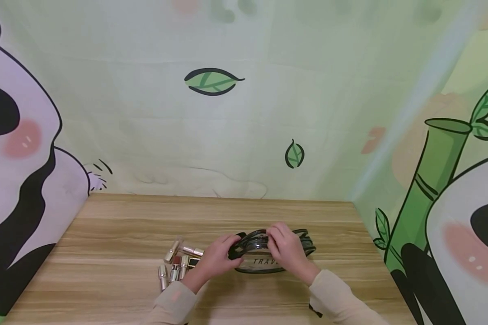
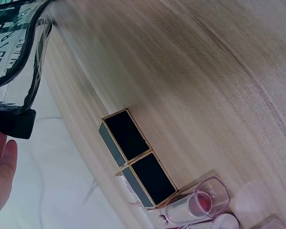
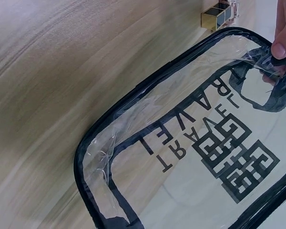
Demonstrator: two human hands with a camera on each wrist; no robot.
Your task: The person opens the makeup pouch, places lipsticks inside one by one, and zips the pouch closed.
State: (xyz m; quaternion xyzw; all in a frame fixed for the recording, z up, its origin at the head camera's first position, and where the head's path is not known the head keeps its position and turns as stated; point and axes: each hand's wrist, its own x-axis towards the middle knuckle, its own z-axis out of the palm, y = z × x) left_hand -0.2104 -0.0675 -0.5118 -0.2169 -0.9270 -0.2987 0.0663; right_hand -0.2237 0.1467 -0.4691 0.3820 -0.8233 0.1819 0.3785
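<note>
Grasping clear pouch with left hand, pinching upper rim with right hand. Looks light, floppy, slick; best held by stiffer black piping.

clear pouch cropped in wrist views, lettering partly covered

Through my feeds I see the head view look forward and down over the counter, while both tilted wrist views sit closer, the right nearest the clear bag, all three sharing that bag and the black-and-gold tubes.
</note>
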